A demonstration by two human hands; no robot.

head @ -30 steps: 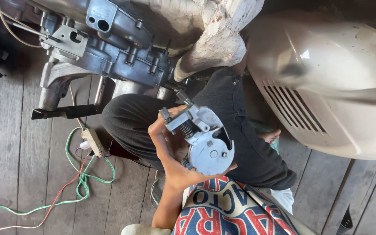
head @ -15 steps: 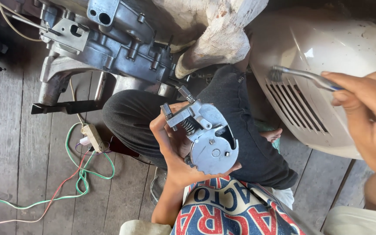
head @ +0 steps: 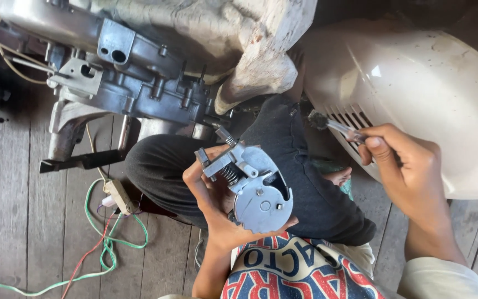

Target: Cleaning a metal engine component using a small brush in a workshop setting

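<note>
Centre frame: left hand [head: 211,205] fingers wrapped around a grey spring-loaded mechanism [head: 250,185]; right hand [head: 402,163] pinches a small brush [head: 333,126]; loose grip risks dropping the mechanism

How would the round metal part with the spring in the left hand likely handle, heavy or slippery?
The metal part is probably stiff and fairly heavy for its size, being solid plate. Its smooth disc face may slip; the left hand cups it from behind.
</note>
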